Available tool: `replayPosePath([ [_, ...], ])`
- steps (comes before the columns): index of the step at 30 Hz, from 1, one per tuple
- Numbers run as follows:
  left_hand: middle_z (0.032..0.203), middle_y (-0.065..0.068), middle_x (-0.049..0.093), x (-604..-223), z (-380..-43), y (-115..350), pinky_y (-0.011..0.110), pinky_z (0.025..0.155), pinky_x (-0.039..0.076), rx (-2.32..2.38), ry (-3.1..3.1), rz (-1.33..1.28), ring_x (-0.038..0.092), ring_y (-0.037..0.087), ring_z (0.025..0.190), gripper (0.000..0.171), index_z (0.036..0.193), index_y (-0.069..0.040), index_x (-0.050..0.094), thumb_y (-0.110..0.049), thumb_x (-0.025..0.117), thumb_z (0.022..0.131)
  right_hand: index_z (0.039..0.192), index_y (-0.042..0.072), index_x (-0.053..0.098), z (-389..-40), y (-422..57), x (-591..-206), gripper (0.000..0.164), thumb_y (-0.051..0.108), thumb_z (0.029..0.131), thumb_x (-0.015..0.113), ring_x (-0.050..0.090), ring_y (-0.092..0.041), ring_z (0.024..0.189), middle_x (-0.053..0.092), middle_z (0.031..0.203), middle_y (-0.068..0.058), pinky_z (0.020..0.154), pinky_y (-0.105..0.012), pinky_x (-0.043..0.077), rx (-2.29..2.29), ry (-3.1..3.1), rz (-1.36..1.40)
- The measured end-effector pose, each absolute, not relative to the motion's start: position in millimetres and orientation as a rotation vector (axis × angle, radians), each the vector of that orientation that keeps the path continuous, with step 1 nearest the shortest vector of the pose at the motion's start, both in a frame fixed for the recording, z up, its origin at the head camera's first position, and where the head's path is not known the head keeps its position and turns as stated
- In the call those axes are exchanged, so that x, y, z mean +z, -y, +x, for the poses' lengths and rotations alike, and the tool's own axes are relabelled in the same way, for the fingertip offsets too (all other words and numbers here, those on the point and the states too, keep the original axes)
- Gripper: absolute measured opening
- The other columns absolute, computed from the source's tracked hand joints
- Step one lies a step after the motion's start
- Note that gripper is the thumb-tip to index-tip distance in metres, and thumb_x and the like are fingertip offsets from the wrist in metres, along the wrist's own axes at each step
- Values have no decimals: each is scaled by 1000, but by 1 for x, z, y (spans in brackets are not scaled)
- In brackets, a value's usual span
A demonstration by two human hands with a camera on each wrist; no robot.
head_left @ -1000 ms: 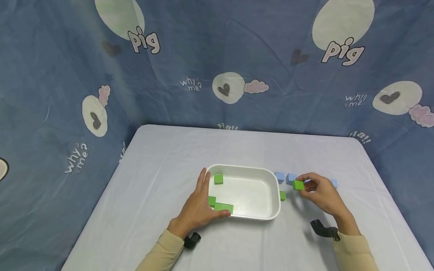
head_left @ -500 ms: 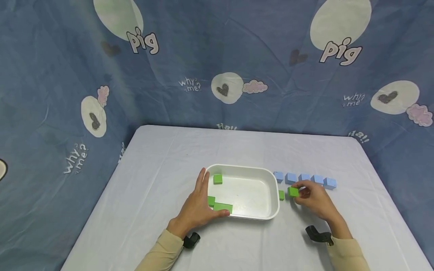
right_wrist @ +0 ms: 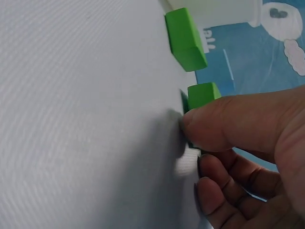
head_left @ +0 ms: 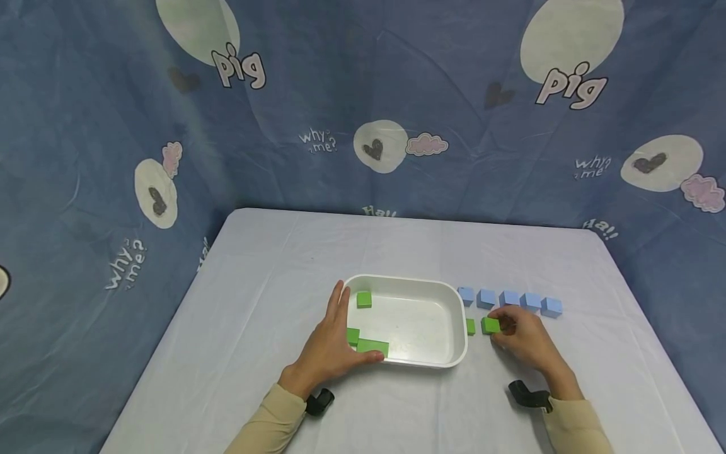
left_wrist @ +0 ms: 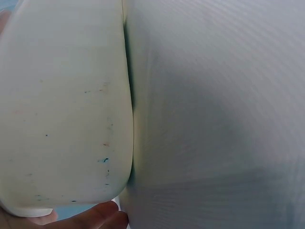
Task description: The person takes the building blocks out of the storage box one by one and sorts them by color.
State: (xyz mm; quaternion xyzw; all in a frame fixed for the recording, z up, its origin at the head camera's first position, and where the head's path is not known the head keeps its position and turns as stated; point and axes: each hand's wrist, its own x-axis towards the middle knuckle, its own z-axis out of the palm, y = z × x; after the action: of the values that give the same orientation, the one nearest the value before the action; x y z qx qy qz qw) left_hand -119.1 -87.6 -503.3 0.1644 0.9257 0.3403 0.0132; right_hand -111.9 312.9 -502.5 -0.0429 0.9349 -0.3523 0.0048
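My right hand [head_left: 524, 334] pinches a green cube [head_left: 490, 325] between thumb and fingers, low over the table to the right of the white tray [head_left: 422, 364]. In the right wrist view the thumb covers part of this cube [right_wrist: 201, 94]. Another green block [head_left: 471, 326] sits between it and the tray's right wall. My left hand [head_left: 331, 347] rests against the tray's left end, fingers extended along the side and thumb on the near rim. Inside the tray are a green cube [head_left: 364, 299], a partly covered green block [head_left: 353, 336] and a longer green block [head_left: 372, 348].
Behind the right hand runs a row of several light blue cubes [head_left: 509, 298]. A white cloth covers the table [head_left: 351, 246], and a patterned blue curtain [head_left: 283, 176] hangs behind it. The left wrist view shows mostly the tray's speckled outer wall [left_wrist: 71, 119].
My right hand has carried the green cube from in front of the blue row toward me and slightly left, then lower. The blue cubes now show more fully. My left hand and the tray stay put.
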Motion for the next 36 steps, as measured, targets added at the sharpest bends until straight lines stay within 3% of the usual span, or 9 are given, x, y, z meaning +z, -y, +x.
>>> replayPosePath([
  [10, 171, -3, -6, -504, -117, 89, 46, 94, 52, 1058, -2881, 483, 58, 33, 120, 143, 164, -8, 8, -67, 88, 63, 112, -1, 70, -112, -310, -505, 38, -3, 76, 81, 61, -23, 88, 67, 99, -9, 75, -39, 53, -1074, -2925, -123],
  [17, 170, -4, -7, -502, -119, 89, 46, 92, 52, 1067, -2887, 499, 59, 35, 119, 142, 164, -8, 8, -66, 89, 63, 126, -1, 63, -114, -312, -494, 42, 6, 87, 76, 64, -23, 90, 67, 112, -15, 74, -33, 54, -1176, -2928, -46],
  [26, 171, -1, -6, -501, -117, 89, 49, 92, 52, 1068, -2873, 507, 56, 37, 123, 141, 164, -6, 8, -66, 88, 64, 114, 0, 67, -115, -307, -473, 27, 12, 92, 75, 62, -15, 86, 68, 103, -12, 73, -17, 50, -1350, -3004, -63],
  [36, 170, -4, -9, -501, -119, 88, 48, 95, 51, 1059, -2854, 491, 55, 36, 126, 142, 165, -8, 6, -68, 87, 64, 108, 1, 66, -131, -285, -454, 23, 9, 89, 78, 60, -17, 83, 65, 96, -8, 73, -20, 51, -1489, -2969, -200],
])
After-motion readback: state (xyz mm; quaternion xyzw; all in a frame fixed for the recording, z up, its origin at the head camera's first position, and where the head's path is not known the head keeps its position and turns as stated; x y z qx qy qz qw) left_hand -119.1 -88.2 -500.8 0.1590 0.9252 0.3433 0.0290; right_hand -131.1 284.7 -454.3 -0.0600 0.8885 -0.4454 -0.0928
